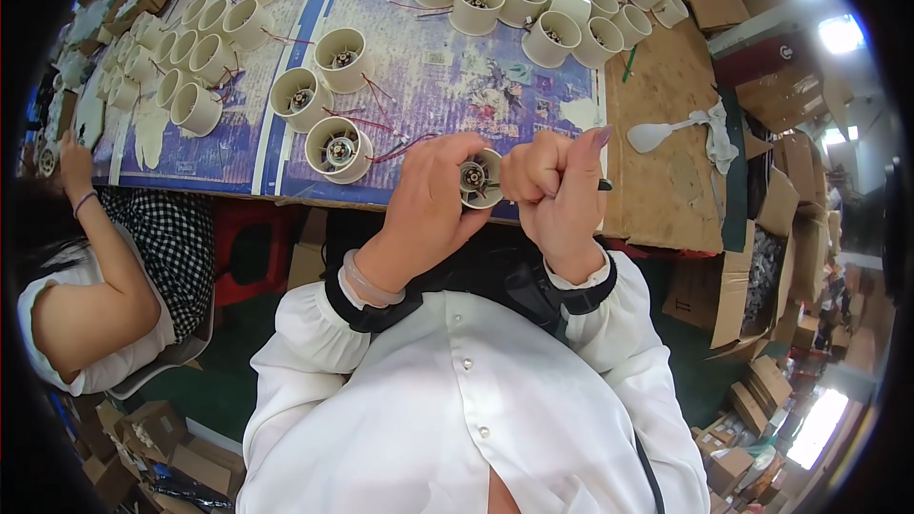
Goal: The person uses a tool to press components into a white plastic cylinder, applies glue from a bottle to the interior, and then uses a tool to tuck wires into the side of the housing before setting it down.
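Observation:
My left hand [426,205] is wrapped round a cream plastic cylinder [482,181] with a small motor inside, its open end facing up, at the table's near edge. My right hand [557,186] is a closed fist against the cylinder's right side, thumb on top. A short dark green end [605,186] of something sticks out on the fist's right; the rest is hidden in the fingers. Left of my hands stand three more cylinders, the nearest [339,149] with a motor inside and red and dark wires trailing out toward my left hand.
Many similar cylinders [478,8] crowd the far right of the purple-covered table [428,100]; another group [195,109] stands at left. On the cardboard at right lie a white spoon-shaped tool [650,137] and a rag [721,138]. A co-worker's arm [100,257] reaches in at left.

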Motion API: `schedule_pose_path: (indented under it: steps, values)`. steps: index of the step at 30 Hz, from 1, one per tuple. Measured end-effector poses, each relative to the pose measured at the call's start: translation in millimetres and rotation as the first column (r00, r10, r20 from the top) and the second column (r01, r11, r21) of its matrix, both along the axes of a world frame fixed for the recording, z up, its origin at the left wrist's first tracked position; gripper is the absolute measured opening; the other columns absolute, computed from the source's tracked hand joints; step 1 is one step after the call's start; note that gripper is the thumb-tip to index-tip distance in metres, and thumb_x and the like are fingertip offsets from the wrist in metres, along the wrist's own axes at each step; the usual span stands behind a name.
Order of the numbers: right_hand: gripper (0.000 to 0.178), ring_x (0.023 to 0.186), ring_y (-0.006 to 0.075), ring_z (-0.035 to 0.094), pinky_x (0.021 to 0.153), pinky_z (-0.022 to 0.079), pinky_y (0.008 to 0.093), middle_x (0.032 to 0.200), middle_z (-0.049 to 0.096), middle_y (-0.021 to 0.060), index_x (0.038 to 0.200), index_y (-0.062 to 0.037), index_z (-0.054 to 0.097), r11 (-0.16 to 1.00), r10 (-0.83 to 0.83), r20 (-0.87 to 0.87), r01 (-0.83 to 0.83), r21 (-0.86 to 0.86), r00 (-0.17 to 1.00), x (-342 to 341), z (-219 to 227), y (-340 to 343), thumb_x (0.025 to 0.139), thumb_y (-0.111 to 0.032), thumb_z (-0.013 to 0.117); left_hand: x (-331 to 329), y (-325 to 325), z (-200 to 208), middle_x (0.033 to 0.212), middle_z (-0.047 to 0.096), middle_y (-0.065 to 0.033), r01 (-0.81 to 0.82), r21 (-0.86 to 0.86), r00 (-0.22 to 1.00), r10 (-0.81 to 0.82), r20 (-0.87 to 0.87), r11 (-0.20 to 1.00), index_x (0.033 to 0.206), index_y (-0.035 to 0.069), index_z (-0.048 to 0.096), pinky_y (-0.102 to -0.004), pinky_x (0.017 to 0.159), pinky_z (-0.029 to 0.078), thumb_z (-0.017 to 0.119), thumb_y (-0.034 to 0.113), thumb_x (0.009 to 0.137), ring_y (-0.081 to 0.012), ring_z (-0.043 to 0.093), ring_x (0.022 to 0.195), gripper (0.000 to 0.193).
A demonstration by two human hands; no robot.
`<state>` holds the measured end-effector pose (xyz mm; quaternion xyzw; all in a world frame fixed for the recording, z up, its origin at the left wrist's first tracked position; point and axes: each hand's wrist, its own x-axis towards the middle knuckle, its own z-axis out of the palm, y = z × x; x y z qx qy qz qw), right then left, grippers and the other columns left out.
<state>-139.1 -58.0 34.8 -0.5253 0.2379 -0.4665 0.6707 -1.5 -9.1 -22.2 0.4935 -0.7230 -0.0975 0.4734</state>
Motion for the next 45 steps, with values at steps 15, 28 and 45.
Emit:
schedule_pose_path:
  steps: [15,28,45]
  values:
    - [0.060,0.048,0.0119,0.020,0.048,0.019,0.0299,0.051,0.024,-0.0008,0.059,-0.0109,0.026,0.989,-0.013,-0.108,-0.004,-0.151,0.994,4,-3,14,0.100,-0.055,0.020,-1,0,3,0.115,0.054,-0.0135,-0.002,0.000,1.000,0.002,-0.007,1.000,0.120,0.003,0.043,-0.0433,0.091,0.040,0.075,0.000,0.061,-0.0341,0.053,0.104,0.068]
    - [0.061,0.046,0.0121,0.017,0.046,0.018,0.0294,0.050,0.023,-0.0022,0.059,-0.0120,0.025,0.999,-0.030,0.067,0.028,0.035,0.997,-2,0,-1,0.099,-0.057,0.017,1,0,0,0.115,0.054,-0.0127,0.031,0.017,0.999,-0.030,-0.034,0.999,0.121,0.004,0.043,-0.0423,0.091,0.041,0.075,0.000,0.061,-0.0334,0.053,0.104,0.068]
    - [0.061,0.047,0.0118,0.020,0.046,0.018,0.0296,0.050,0.025,-0.0007,0.059,-0.0111,0.027,1.000,-0.002,-0.069,0.000,-0.022,0.998,-1,-2,3,0.100,-0.056,0.020,-1,0,3,0.116,0.054,-0.0131,0.017,-0.004,1.000,-0.017,-0.018,1.000,0.121,0.004,0.043,-0.0432,0.090,0.040,0.075,0.000,0.060,-0.0334,0.054,0.104,0.069]
